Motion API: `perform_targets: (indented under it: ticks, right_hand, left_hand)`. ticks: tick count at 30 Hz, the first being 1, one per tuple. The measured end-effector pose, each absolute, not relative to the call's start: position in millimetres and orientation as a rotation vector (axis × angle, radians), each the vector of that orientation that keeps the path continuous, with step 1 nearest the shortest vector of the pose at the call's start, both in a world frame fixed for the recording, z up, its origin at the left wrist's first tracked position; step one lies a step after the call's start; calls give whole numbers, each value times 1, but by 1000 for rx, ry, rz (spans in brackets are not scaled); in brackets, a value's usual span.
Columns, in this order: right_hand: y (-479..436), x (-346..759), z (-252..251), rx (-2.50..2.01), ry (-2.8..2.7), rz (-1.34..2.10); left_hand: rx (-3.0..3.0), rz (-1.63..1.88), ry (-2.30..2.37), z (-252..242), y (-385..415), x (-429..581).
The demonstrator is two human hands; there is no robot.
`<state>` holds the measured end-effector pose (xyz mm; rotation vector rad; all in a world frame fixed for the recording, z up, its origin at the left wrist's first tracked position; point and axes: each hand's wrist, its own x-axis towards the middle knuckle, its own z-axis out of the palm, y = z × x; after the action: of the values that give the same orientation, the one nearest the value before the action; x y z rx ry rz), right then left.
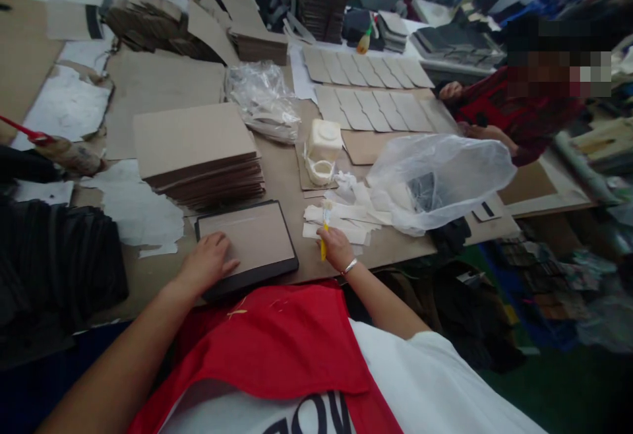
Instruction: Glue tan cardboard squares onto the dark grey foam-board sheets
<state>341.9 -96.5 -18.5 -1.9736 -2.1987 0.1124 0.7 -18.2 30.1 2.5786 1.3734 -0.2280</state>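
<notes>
My left hand (210, 261) lies flat with its fingers out on a beige cardboard sheet (257, 236). That sheet rests on a black-edged panel (267, 272) at the table's front edge. To the right, my right hand (336, 248) is closed around the yellow handle of a small brush (324, 239), bristles pointing away from me. Whitish paper strips (346, 231) lie just beyond this hand. A cream plastic container (324, 140) with a cut opening stands behind them, its rim coated in something pale.
A tall stack of cardboard sheets (198, 144) stands behind the panel. Black folded pieces (59, 269) are piled at left. A clear plastic bag (445, 177) lies at right. Rows of cut card pieces (366, 68) lie near another person (524, 111) across the table.
</notes>
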Motion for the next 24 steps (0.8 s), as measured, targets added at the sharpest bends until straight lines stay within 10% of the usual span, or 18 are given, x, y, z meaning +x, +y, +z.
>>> perform_targets:
  ticks: [9,24]
  right_hand:
    - [-107,340,-69,-1801,-1978,45]
    - [-81,279,37,-1374,-1859,519]
  left_hand:
    - [2555,-149,1443,35,-29,8]
    - [1031,677,1016,46,-29,93]
